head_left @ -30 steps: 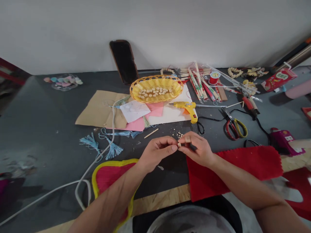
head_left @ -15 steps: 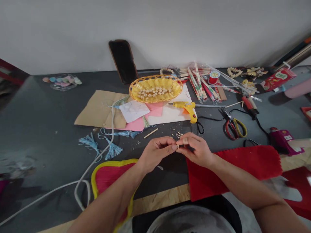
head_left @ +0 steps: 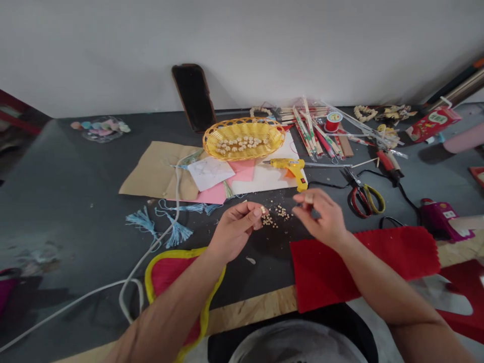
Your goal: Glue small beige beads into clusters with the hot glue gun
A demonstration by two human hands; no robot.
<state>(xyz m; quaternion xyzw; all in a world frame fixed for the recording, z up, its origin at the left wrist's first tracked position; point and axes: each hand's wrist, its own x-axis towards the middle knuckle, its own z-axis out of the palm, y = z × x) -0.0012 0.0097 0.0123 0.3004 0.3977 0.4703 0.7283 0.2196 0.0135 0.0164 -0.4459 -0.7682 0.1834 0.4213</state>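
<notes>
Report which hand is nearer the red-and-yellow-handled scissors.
Right. The right hand is just left of the scissors, apart from them; the left hand is farther left, beyond the right hand.

Dim, flat, greyish light. Soft shadow on far wall [head_left: 272, 55], right of phone [head_left: 193, 98]. Right hand [head_left: 321, 216] slightly blurred. Wide-angle stretch toward edges.

Bare hands [head_left: 235, 229], pale finger band [head_left: 309, 198], grey-black clothing [head_left: 298, 343]

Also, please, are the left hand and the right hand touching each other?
Apart. In the head view, dark tabletop and small pale pieces show between the left hand and the right hand.
</notes>
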